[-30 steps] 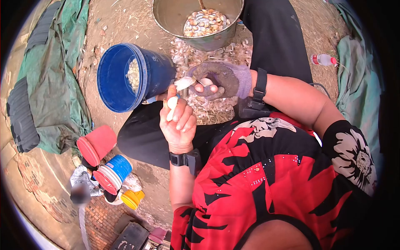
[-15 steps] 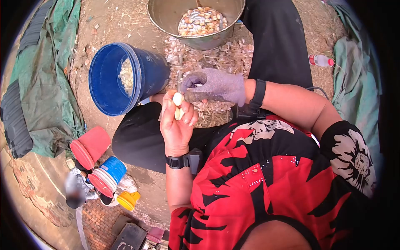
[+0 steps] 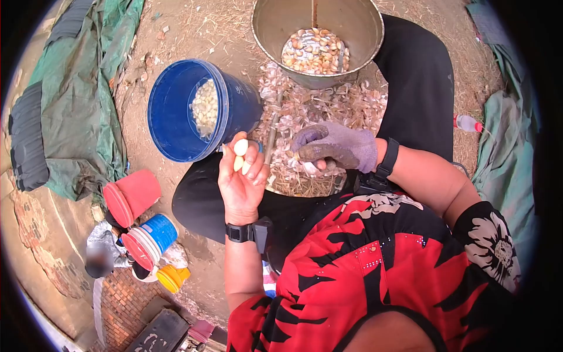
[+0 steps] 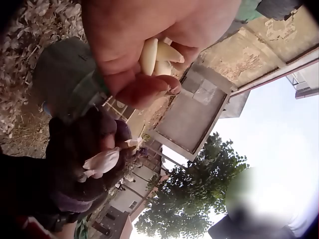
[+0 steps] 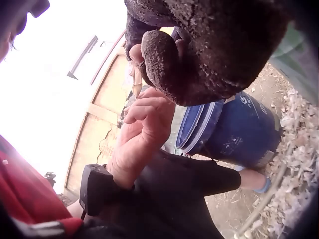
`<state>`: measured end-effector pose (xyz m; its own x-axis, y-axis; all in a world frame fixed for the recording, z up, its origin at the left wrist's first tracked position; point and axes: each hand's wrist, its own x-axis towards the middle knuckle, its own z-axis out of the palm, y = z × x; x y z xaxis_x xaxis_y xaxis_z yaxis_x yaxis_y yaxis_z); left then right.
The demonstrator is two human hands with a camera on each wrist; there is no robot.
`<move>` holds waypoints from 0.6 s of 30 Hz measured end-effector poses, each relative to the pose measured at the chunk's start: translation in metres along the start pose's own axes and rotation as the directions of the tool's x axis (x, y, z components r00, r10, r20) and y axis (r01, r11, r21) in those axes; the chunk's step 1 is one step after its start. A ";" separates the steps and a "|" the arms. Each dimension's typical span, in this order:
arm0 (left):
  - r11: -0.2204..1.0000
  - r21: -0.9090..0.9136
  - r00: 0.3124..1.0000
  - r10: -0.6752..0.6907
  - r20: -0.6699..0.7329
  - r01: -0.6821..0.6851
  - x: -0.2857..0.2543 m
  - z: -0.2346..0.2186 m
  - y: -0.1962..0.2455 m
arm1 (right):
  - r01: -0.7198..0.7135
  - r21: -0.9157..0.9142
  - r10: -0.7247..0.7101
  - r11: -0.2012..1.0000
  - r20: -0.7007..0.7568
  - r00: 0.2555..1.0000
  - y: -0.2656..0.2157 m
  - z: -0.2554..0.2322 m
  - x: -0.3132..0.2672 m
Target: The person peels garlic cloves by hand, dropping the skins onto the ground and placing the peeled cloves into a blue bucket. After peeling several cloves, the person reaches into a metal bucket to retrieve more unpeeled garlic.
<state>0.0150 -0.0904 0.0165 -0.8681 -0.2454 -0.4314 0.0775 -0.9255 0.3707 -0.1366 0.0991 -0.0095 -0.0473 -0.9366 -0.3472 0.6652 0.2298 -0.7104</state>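
My bare left hand (image 3: pixel 241 188) holds a few peeled garlic cloves (image 4: pixel 148 57) in its curled fingers, beside the rim of a blue bucket (image 3: pixel 243 114). Peeled cloves (image 3: pixel 205 108) lie inside that bucket. To the right, my right hand (image 3: pixel 339 146), in a dirty purple glove with bare fingertips, hovers above a spread of garlic skins (image 3: pixel 287 105). It grips a garlic clove (image 4: pixel 103 162) with pale papery skin, mostly covered by the fingers in the head view.
A metal pot (image 3: pixel 319 80) with unpeeled cloves (image 3: pixel 311 53) stands ahead between the legs. At left are a green tarp (image 3: pixel 88 111), red bucket (image 3: pixel 134 193), blue-and-white bucket (image 3: pixel 157 232) and yellow container (image 3: pixel 172 277). A plastic bottle (image 3: pixel 468 123) lies at right.
My hands were together with cloves between them; now they are apart, the gloved hand drawn back to the right. The left hand keeps its peeled cloves. The head view has shifted.
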 end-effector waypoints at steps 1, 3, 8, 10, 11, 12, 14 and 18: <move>0.995 0.082 0.999 0.051 0.010 -0.051 0.003 -0.002 0.019 | -0.032 -0.007 0.032 0.999 -0.044 0.999 0.000 0.000 0.001; 0.884 0.426 0.969 0.239 -0.056 -0.193 0.013 0.004 0.060 | 0.011 0.006 -0.010 1.000 -0.081 0.997 0.008 -0.002 0.005; 0.157 0.978 0.753 0.658 -0.001 -0.136 0.070 -0.029 0.160 | -0.036 0.296 0.080 0.955 -0.138 0.987 0.027 -0.009 0.015; 0.120 0.992 0.839 0.536 -0.089 0.029 0.092 -0.045 0.166 | -0.028 0.301 0.086 0.953 -0.181 0.980 0.032 -0.012 0.020; 0.053 0.980 0.893 0.405 -0.195 0.190 0.099 -0.058 0.166 | -0.020 0.312 0.094 0.950 -0.224 0.970 0.034 -0.014 0.021; -0.112 0.961 0.933 0.292 -0.211 0.252 0.104 -0.077 0.168 | -0.022 0.310 0.099 0.950 -0.234 0.967 0.036 -0.016 0.022; -0.486 0.847 0.926 0.378 -0.019 0.216 0.105 -0.087 0.161 | -0.003 0.344 0.085 0.939 -0.224 0.971 0.039 -0.016 0.025; -0.253 0.967 0.872 0.474 0.118 0.007 0.102 -0.066 0.134 | 0.019 0.659 -0.005 0.752 -0.023 1.000 0.046 -0.026 0.032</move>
<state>-0.0306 -0.2583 -0.0315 -0.7783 -0.6192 -0.1037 -0.4999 0.5114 0.6990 -0.1263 0.0871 -0.0692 -0.0675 -0.9314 -0.3576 0.9904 -0.0192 -0.1372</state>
